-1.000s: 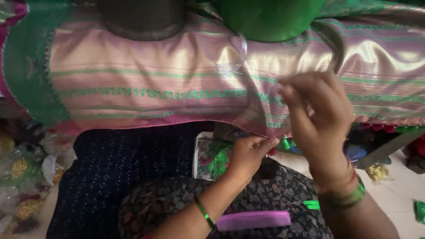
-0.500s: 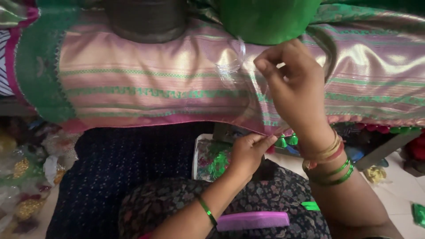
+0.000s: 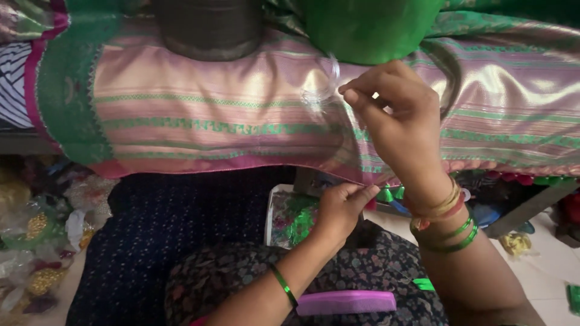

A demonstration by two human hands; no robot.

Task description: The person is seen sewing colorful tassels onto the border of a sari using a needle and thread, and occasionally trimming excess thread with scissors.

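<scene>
A pink and gold silk cloth (image 3: 199, 115) with green woven stripes and a green border hangs across the view. My left hand (image 3: 343, 208) pinches its pink lower hem between thumb and fingers. Above it, my right hand (image 3: 396, 121) is raised in front of the cloth, fingertips pinched on a thin pale thread (image 3: 323, 84). The thread curls in a loose loop just left of the fingers. Whether a needle is in the pinch cannot be told. Green and gold bangles sit on both wrists.
A dark metal pot (image 3: 208, 27) and a round green object (image 3: 368, 27) rest on top of the cloth. A purple comb (image 3: 345, 302) lies on my lap. Below the hem sit a white tray of green trimmings (image 3: 289, 217), a dark blue cloth (image 3: 163, 229), and bags of gold beads (image 3: 36, 241) at left.
My right hand has risen from near the hem up and to the left, drawing the thread with it. My left hand has stayed pinched on the hem.
</scene>
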